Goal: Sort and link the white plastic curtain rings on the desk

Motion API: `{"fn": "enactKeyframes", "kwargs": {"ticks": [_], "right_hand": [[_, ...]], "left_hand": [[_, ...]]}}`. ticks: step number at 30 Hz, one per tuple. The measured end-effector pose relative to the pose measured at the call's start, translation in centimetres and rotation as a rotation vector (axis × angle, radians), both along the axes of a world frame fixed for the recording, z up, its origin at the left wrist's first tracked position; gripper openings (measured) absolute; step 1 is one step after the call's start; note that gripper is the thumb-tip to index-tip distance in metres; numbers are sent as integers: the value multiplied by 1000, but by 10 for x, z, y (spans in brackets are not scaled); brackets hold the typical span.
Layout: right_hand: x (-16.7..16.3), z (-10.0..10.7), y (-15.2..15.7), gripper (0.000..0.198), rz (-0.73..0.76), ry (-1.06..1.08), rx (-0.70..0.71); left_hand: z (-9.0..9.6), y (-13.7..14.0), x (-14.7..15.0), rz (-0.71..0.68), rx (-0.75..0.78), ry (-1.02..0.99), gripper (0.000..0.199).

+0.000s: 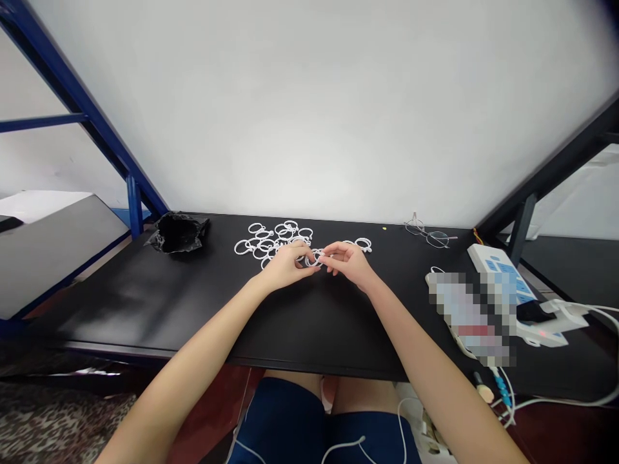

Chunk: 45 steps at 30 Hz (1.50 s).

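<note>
bare forearms (209, 341) reach over dark blue shorts (283, 419) to a black table (145, 303); at its middle the right hand (351, 261), fingertips together, pinches a white ring (315, 258); the left hand (289, 263), loosely curled, meets its other side, grip impossible to tell; more white rings (276, 244) lie heaped just beyond the left hand.

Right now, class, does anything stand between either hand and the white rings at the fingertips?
Nothing visible: the left hand and right hand both reach the white rings directly. Other rings lie beyond the left hand.
</note>
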State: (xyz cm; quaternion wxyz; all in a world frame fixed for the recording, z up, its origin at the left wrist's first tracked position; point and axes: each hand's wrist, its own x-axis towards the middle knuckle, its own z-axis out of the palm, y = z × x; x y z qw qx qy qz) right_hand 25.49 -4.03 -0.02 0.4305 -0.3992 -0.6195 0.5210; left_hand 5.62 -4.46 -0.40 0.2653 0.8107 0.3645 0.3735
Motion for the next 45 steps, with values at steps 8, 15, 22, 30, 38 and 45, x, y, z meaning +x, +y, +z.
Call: {"fn": "enactKeyframes", "kwargs": {"ticks": [8, 15, 22, 30, 38, 45], "right_hand": [[1, -1, 1, 29, -32, -1, 22], [0, -5, 1, 29, 1, -10, 16], [-2, -5, 0, 26, 4, -4, 17], [-3, -5, -1, 26, 13, 8, 7], [-2, -5, -1, 26, 7, 40, -7], [-1, -2, -2, 27, 58, 53, -40]], "left_hand": [[-2, 1, 0, 79, 74, -25, 25], [3, -1, -1, 4, 52, 15, 35], [4, 0, -2, -55, 134, 123, 33], [6, -2, 1, -5, 101, 166, 35], [8, -4, 4, 0, 35, 188, 30], [8, -5, 2, 49, -24, 191, 42]]}}
